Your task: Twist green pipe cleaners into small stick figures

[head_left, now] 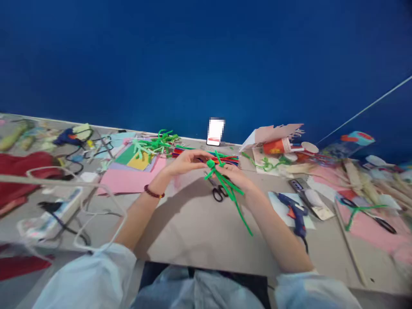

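Observation:
My left hand and my right hand meet above the beige table, pinching a green pipe cleaner figure between their fingers. The figure has a small looped head and several long twisted limbs, one hanging down past my right hand. Black-handled scissors lie just below my hands, their blades partly hidden by the figure. A bundle of multicoloured pipe cleaners lies beyond my fingers. A dark bead bracelet circles my left wrist.
A heap of green pipe cleaners sits on coloured paper sheets at the back left. A blue glue gun lies to the right. Further off are a phone, a power strip, cables, a red cup and craft sticks.

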Motion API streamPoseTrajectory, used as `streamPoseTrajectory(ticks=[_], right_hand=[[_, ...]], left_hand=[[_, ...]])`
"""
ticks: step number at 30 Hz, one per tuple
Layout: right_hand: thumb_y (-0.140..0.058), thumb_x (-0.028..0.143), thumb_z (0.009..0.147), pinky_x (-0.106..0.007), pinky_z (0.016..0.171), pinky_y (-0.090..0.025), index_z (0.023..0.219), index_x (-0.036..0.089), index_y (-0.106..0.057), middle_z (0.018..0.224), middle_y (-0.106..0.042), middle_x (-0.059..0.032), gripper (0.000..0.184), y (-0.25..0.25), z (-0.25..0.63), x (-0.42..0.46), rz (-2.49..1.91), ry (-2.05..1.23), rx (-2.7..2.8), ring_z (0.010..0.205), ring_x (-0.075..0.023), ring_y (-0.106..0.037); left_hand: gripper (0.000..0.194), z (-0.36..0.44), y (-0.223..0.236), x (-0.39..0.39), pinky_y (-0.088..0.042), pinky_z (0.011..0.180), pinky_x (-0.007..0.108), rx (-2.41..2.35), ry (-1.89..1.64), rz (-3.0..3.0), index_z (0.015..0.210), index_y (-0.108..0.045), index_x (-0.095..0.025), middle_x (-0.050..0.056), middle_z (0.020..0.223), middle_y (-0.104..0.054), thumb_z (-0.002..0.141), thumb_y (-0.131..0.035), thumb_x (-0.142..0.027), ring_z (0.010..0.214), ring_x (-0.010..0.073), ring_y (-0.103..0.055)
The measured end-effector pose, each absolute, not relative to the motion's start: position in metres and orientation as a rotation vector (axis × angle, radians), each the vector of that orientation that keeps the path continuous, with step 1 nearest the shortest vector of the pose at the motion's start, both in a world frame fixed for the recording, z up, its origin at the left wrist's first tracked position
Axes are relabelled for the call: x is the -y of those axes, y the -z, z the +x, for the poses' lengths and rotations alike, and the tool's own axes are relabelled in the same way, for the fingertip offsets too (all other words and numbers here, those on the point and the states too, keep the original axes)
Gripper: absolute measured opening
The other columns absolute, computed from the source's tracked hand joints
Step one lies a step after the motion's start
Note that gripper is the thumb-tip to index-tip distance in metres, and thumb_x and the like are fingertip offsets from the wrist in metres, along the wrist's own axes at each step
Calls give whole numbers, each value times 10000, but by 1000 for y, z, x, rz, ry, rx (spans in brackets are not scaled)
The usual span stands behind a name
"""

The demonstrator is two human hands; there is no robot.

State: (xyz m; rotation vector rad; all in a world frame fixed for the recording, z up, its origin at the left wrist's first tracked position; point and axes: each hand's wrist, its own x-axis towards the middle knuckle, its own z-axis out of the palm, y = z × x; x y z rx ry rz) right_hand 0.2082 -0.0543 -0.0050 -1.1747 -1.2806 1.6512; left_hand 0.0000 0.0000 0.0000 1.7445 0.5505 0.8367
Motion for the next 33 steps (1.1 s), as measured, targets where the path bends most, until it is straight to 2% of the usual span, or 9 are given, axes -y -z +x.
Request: streamPoseTrajectory(ticks=[3, 7, 9, 14, 19, 22, 24, 28, 33], right_hand=[[-722, 581, 664, -224, 398, -145, 725, 113, -702, 467, -447, 44, 472, 6, 208, 56, -1185, -1661, 1272, 412, -37, -303], [-696, 540, 722, -241, 362, -40, 808, 125, -696, 392, -256, 112, 424, 7, 208, 59, -1146, -1787, 1214, 358, -27, -122], [-698, 504, 738, -238, 350, -19, 827, 132, -678, 393, -222, 127, 383, 7, 208, 60, -1098, -1846, 1168, 361, -27, -79], [-775, 389, 685, -196, 331, -31, 752, 165, -585, 418, -279, 134, 301, 8, 205, 58, -1001, -1833, 971, 359, -17, -110], [-825, 327, 603, -160, 298, -76, 706, 168, -545, 506, -438, 106, 337, 11, 203, 53, -986, -1710, 694, 338, 8, -193], [-806, 326, 625, -163, 285, -78, 666, 162, -537, 500, -472, 92, 317, 13, 203, 51, -1031, -1677, 661, 320, 11, -203], [-795, 337, 634, -168, 284, -71, 663, 156, -550, 516, -511, 78, 306, 14, 204, 50, -1060, -1650, 688, 310, 14, -205], [-786, 357, 625, -179, 290, -66, 746, 158, -595, 643, -623, 37, 301, 13, 204, 51, -1091, -1584, 759, 310, 18, -222], [-774, 373, 634, -191, 305, -58, 791, 174, -596, 672, -626, 40, 310, 12, 204, 53, -1094, -1566, 854, 323, 14, -221]], left_hand=[[252, -1, -2, 0, -538, 846, 295, -569, -886, 1733, 977, -717, -159, 111, 1075, -706, 756, -727, -279, 971, 183, -660], [224, 0, -3, 1, -546, 805, 298, -628, -904, 1694, 915, -730, -156, 101, 995, -726, 729, -742, -281, 895, 179, -675], [224, 3, -3, 3, -547, 781, 297, -653, -911, 1659, 903, -731, -155, 93, 956, -730, 718, -745, -281, 850, 172, -676], [292, 10, 0, 4, -538, 694, 269, -740, -961, 1457, 972, -708, -154, 69, 858, -724, 735, -722, -324, 730, 145, -668], [308, 25, 24, 3, -538, 663, 305, -736, -900, 1019, 836, -709, -123, 99, 791, -720, 798, -599, -409, 693, 177, -669], [214, 37, 41, 7, -520, 693, 301, -624, -865, 893, 862, -710, -135, 78, 771, -721, 683, -690, -250, 699, 168, -667], [248, 43, 48, 12, -493, 690, 267, -590, -890, 906, 852, -719, -135, 81, 837, -731, 609, -745, -181, 741, 155, -662], [293, 50, 51, 21, -477, 732, 272, -698, -995, 1055, 904, -732, -153, 76, 876, -736, 647, -780, -286, 789, 161, -662], [298, 53, 49, 22, -482, 659, 260, -807, -1066, 1172, 827, -711, -148, 26, 692, -679, 652, -775, -381, 636, 123, -614]])
